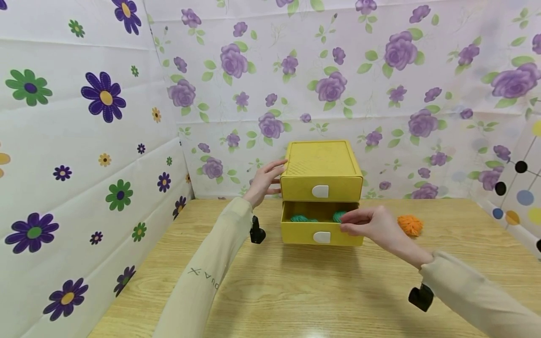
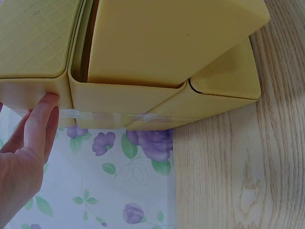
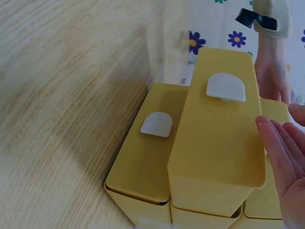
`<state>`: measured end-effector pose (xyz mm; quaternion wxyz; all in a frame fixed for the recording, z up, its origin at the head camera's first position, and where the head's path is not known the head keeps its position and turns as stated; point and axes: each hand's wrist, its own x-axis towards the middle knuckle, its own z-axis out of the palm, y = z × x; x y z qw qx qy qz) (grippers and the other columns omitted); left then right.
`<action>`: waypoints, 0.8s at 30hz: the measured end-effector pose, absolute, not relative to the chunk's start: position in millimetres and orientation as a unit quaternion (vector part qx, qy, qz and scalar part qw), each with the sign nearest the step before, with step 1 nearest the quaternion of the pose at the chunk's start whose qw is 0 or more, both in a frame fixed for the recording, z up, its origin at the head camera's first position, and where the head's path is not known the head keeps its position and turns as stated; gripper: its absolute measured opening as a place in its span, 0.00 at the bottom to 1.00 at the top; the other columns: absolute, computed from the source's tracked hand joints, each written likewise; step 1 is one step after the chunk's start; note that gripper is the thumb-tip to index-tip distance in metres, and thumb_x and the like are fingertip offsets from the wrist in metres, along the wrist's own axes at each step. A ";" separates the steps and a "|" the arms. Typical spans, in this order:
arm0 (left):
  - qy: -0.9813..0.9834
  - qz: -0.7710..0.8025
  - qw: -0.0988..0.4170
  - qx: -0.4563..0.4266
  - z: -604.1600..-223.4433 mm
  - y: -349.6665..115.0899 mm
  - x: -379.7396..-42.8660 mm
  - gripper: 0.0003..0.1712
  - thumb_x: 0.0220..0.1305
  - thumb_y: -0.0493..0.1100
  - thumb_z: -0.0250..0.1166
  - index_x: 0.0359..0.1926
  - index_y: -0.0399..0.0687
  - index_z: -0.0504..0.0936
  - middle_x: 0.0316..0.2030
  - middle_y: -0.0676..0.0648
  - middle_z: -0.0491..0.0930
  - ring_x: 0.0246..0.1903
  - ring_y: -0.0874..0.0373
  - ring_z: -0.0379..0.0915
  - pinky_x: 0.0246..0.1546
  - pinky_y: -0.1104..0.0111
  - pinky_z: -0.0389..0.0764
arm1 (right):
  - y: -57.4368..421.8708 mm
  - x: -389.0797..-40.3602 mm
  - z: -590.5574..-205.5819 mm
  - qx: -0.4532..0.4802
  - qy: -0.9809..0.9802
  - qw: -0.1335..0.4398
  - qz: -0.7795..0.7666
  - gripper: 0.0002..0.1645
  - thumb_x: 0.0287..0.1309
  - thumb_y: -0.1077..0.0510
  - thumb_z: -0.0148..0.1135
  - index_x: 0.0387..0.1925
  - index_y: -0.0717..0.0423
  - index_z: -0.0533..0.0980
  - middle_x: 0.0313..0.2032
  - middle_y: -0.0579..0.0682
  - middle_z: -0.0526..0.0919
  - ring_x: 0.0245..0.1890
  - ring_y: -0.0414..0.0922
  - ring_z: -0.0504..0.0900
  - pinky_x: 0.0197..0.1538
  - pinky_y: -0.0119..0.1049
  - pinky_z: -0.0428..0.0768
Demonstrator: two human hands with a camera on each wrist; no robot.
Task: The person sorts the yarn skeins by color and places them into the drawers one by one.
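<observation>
A yellow drawer cabinet (image 1: 320, 159) stands near the back of the table. Its middle drawer (image 1: 296, 233) is pulled out, with bundles of teal yarn (image 1: 302, 218) inside. My left hand (image 1: 265, 182) rests its fingertips on the cabinet's left side near the top, fingers fairly straight, as the left wrist view also shows. Over the open drawer's right end is my right hand (image 1: 378, 227), its thumb and extended fingers right at the rim beside a second teal bundle (image 1: 338, 216). In the right wrist view, the bottom drawer (image 3: 143, 162) is closed below the open one.
An orange yarn pom-pom (image 1: 410, 226) lies on the wooden table (image 1: 313, 291), right of the cabinet. White drawer handles (image 1: 320, 191) stick out from the drawer fronts. Flower-patterned sheets (image 1: 236, 94) hang behind and to the left. Clear tape runs along the cabinet's side.
</observation>
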<state>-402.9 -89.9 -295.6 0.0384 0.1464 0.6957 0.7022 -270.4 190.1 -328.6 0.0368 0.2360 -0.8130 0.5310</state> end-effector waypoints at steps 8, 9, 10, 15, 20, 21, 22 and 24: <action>0.695 0.703 0.039 0.148 -295.6 -89.7 -402.0 0.22 0.64 0.48 0.57 0.60 0.55 0.72 0.53 0.50 0.69 0.41 0.47 0.73 0.36 0.58 0.77 | 181.9 -269.2 -340.9 0.253 -0.811 0.037 0.526 0.14 0.48 0.64 0.67 0.39 0.68 0.80 0.32 0.54 0.83 0.32 0.55 0.81 0.33 0.36 0.79; 0.694 0.703 0.040 0.148 -295.4 -89.7 -401.7 0.22 0.64 0.47 0.57 0.60 0.55 0.72 0.53 0.49 0.69 0.41 0.47 0.73 0.36 0.58 0.77 | 180.8 -268.8 -341.9 0.254 -0.812 0.039 0.524 0.14 0.48 0.64 0.67 0.39 0.67 0.80 0.32 0.53 0.83 0.32 0.55 0.81 0.33 0.36 0.79; 0.694 0.703 0.039 0.149 -295.3 -89.6 -401.8 0.23 0.64 0.47 0.57 0.60 0.54 0.71 0.53 0.49 0.69 0.42 0.47 0.73 0.36 0.58 0.77 | 179.9 -268.5 -342.7 0.256 -0.813 0.041 0.522 0.14 0.49 0.63 0.67 0.39 0.67 0.80 0.32 0.53 0.83 0.32 0.55 0.81 0.33 0.35 0.79; 0.694 0.704 0.038 0.148 -294.9 -89.5 -402.0 0.22 0.64 0.47 0.57 0.60 0.54 0.72 0.53 0.49 0.69 0.41 0.47 0.73 0.36 0.57 0.77 | 175.3 -267.4 -345.6 0.255 -0.825 0.064 0.500 0.12 0.48 0.62 0.67 0.37 0.63 0.81 0.31 0.50 0.83 0.32 0.48 0.82 0.33 0.34 0.78; 0.691 0.707 0.038 0.144 -294.9 -89.3 -402.1 0.21 0.64 0.47 0.58 0.59 0.56 0.73 0.53 0.49 0.70 0.41 0.47 0.72 0.36 0.57 0.77 | 172.8 -267.3 -349.8 0.250 -0.832 0.073 0.489 0.13 0.48 0.62 0.68 0.38 0.63 0.82 0.32 0.49 0.83 0.31 0.41 0.81 0.32 0.33 0.78; 0.691 0.707 0.038 0.144 -295.0 -89.2 -402.1 0.21 0.64 0.47 0.58 0.58 0.56 0.73 0.53 0.49 0.70 0.41 0.47 0.72 0.35 0.57 0.77 | 172.5 -267.1 -350.6 0.249 -0.833 0.074 0.488 0.13 0.48 0.62 0.67 0.38 0.63 0.81 0.32 0.49 0.83 0.31 0.41 0.81 0.33 0.32 0.78; 0.692 0.707 0.038 0.143 -295.0 -89.0 -402.0 0.21 0.64 0.47 0.58 0.58 0.56 0.73 0.52 0.49 0.70 0.41 0.47 0.72 0.35 0.57 0.77 | 172.3 -267.2 -351.7 0.249 -0.834 0.074 0.487 0.14 0.48 0.62 0.68 0.39 0.63 0.81 0.32 0.50 0.83 0.31 0.41 0.81 0.32 0.32 0.78; 0.692 0.706 0.038 0.144 -295.1 -88.6 -401.8 0.21 0.64 0.47 0.57 0.59 0.56 0.73 0.53 0.49 0.70 0.41 0.47 0.72 0.35 0.57 0.77 | 171.3 -267.3 -353.8 0.243 -0.834 0.075 0.490 0.14 0.47 0.63 0.68 0.39 0.63 0.81 0.32 0.50 0.83 0.31 0.41 0.81 0.32 0.32 0.78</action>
